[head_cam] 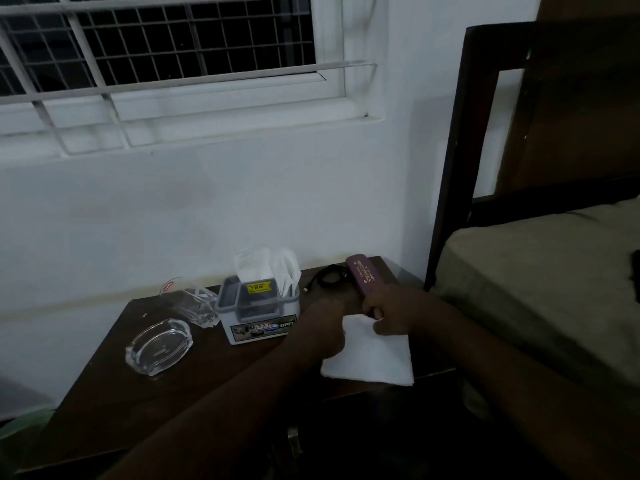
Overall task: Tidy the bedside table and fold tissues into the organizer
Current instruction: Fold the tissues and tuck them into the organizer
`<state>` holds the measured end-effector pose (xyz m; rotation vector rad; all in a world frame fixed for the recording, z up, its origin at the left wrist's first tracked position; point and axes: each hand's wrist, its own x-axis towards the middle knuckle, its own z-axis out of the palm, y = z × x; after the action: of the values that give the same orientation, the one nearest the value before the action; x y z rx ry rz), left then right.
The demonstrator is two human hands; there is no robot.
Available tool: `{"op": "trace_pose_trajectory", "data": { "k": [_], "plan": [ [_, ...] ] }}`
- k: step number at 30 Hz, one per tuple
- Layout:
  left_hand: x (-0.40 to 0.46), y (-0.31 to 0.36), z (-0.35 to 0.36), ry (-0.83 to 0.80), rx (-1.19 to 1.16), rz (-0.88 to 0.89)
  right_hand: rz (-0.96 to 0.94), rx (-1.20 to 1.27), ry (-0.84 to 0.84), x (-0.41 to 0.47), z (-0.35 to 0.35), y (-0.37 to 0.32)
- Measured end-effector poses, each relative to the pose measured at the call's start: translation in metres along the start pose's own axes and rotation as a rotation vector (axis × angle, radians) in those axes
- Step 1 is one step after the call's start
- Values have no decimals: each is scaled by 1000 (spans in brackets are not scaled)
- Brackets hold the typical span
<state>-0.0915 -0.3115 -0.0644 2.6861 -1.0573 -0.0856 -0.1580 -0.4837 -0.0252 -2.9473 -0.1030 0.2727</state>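
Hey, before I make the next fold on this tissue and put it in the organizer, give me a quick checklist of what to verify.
1. Tissue flat on the table: ok, though its near edge sits at the table's front edge.
2. Both hands on the tissue: ok; left hand and right hand hold its far edge.
3. Organizer within reach: ok, just left of the left hand.
4. Free room in the organizer: cannot tell; folded tissues already stand in it.
5. Purple case away from the fold: not ok, it lies right against the right hand.
6. Glass dish out of the way: ok, far left.
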Motion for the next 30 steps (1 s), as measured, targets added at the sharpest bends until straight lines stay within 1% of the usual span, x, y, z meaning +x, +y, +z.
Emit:
{"op": "trace_pose_trajectory", "data": {
  "k": [2,4,7,9,10,12,13,16,20,22,24,26,27,30],
  "plan": [
    [-1,1,-4,37,4,43,0,26,17,-4,-1,2],
    [-6,5,-10,140,-22,67,14,55,58,-9,-4,5],
    [-15,10,-18,334,-78,90,23,83,220,-16,-12,10],
    [-22,11,-22,411,-105,83,3,80,321,-21,-16,9],
    [-25,10,-23,421,-96,81,-17,66,350,-25,-17,8],
    [-33,6,-23,392,-47,82,-60,36,356,-32,-14,3],
    [-37,3,-23,351,-22,75,-81,18,337,-35,-11,0],
    [-47,-7,-19,170,22,28,-140,-39,239,-39,0,-8],
    [-47,-9,-21,-28,87,14,-140,-77,93,-36,5,-12],
    [-46,-5,-24,-47,102,6,-117,-76,10,-35,6,-11],
    [-46,-1,-26,20,111,25,-99,-70,-56,-34,6,-10],
    [-44,1,-25,76,66,56,-106,-74,-95,-33,5,-10],
    [-42,3,-26,73,54,58,-111,-78,-106,-33,5,-10],
    [-34,6,-27,-20,104,26,-115,-77,-120,-34,4,-9]
  ]
}}
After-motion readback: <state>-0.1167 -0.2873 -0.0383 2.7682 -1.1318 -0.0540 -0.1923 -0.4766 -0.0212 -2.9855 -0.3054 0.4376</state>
